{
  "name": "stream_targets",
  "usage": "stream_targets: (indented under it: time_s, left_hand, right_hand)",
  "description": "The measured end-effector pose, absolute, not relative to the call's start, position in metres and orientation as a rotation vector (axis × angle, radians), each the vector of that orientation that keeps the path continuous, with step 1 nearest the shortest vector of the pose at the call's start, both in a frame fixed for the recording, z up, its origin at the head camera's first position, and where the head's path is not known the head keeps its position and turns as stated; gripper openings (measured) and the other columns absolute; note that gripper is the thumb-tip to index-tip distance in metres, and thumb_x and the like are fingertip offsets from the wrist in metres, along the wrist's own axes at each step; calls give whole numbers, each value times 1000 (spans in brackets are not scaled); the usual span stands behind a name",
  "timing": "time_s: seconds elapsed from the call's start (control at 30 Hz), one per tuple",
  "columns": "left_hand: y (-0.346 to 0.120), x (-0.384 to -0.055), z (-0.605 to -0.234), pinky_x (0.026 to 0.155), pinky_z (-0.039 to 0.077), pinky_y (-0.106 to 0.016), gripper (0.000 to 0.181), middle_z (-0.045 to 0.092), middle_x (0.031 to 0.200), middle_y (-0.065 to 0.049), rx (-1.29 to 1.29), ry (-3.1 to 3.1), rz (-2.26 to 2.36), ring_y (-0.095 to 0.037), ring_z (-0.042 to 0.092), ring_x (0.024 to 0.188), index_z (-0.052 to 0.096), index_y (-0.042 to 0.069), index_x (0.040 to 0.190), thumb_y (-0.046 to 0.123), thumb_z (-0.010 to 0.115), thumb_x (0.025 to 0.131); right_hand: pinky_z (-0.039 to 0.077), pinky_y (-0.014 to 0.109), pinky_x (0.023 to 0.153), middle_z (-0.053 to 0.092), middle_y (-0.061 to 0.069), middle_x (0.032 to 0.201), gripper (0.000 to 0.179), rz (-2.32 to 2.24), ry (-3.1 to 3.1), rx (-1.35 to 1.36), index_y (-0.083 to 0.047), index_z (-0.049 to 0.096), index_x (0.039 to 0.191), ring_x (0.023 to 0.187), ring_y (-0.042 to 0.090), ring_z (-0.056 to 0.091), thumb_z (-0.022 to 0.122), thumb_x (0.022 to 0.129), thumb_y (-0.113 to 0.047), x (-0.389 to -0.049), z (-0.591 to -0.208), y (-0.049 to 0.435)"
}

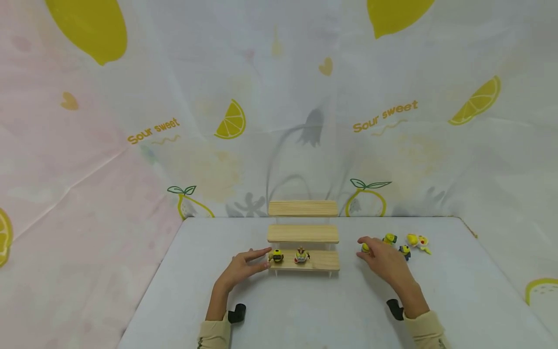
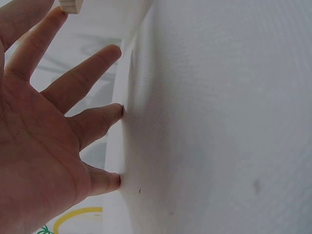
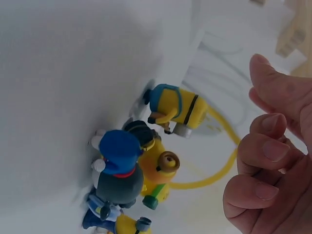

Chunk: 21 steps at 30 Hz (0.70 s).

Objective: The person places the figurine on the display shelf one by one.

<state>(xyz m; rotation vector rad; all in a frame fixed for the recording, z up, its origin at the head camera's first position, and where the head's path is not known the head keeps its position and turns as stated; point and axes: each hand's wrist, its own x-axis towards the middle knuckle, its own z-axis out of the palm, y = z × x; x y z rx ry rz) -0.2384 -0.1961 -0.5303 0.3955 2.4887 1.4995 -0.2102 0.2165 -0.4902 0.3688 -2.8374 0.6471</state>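
On the lowest step of a wooden display stand (image 1: 323,261) stand two small toy figures: a black-and-yellow one (image 1: 277,255) at the left and a pale one with a brown top (image 1: 301,255). My left hand (image 1: 245,266) is at the stand's left end, its spread fingers at the edge; in the left wrist view, fingertips rest on the white surface. To the right of the stand, my right hand (image 1: 382,258) pinches a small yellow figure (image 1: 365,247) between thumb and forefinger. In the right wrist view, the curled fingers hide it.
Right of my right hand stands a group of figures: a yellow-and-green one (image 1: 390,238), a dark blue one (image 1: 404,251) and a yellow-white one (image 1: 418,241). Two higher steps (image 1: 302,233) rise behind the lowest. A lemon-printed cloth (image 1: 287,160) hangs behind the white table (image 1: 305,310).
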Motion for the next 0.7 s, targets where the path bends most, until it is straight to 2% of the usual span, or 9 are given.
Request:
stream_targets:
  time_s: [0.1, 0.37, 0.47, 0.6, 0.7]
  left_hand:
    - [-195, -237, -529, 112, 17, -65, 47, 55, 140, -9, 397, 2490, 1516, -44, 19, 144, 66, 22, 132, 31, 77, 88]
    - [-191, -234, -525, 113, 13, -65, 46, 55, 139, -15, 397, 2482, 1549, -47, 17, 144, 65, 11, 132, 20, 76, 88]
    - [-192, -235, -525, 113, 14, -64, 46, 56, 139, -12, 403, 2484, 1544, -46, 18, 144, 65, 14, 132, 22, 76, 88]
    - [-195, -236, -528, 113, 15, -64, 47, 56, 139, -8, 411, 2481, 1535, -44, 19, 144, 66, 19, 132, 27, 77, 87]
    - [-196, -237, -530, 113, 16, -64, 47, 56, 140, -7, 416, 2477, 1527, -44, 19, 144, 66, 22, 132, 31, 77, 87]
  right_hand:
    - [40, 29, 54, 55, -5, 77, 30, 623, -2841, 386, -8, 66, 115, 64, 12, 46, 77, 88, -17, -211, -490, 221]
    - [46, 33, 58, 63, 2, 93, 37, 541, -2906, 387, -10, 66, 120, 73, 13, 54, 79, 85, -15, -214, -487, 234]
    - [45, 31, 55, 62, 2, 93, 41, 510, -2932, 401, -11, 66, 121, 71, 12, 53, 81, 82, -14, -216, -487, 237]
    - [39, 26, 51, 56, 1, 88, 46, 459, -2957, 458, -10, 67, 122, 63, 10, 43, 83, 79, -12, -222, -486, 240]
    - [36, 24, 49, 52, 1, 86, 46, 388, -2959, 523, -9, 68, 122, 60, 11, 38, 82, 78, -4, -226, -484, 242]
